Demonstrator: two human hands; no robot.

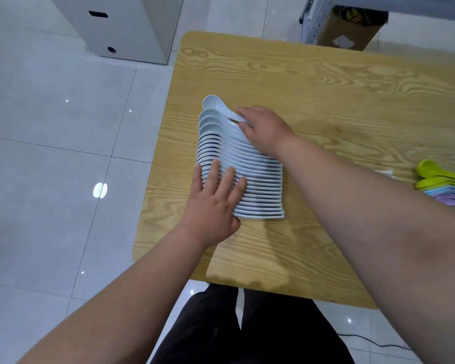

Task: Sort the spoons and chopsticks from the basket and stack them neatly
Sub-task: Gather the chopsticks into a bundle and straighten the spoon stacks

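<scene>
Many white spoons [247, 164] lie nested in one row on the bench [326, 88]; the left hand [210, 206] rests flat and open on its near end; the right hand [263, 130] pinches the farthest spoon [213, 103] by its handle; coloured spoons [441, 185] sit stacked well apart; no basket or chopsticks show, so what remains is unclear.

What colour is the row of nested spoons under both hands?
The nested spoons are white with a faint bluish tint, best seen in the head view.
</scene>
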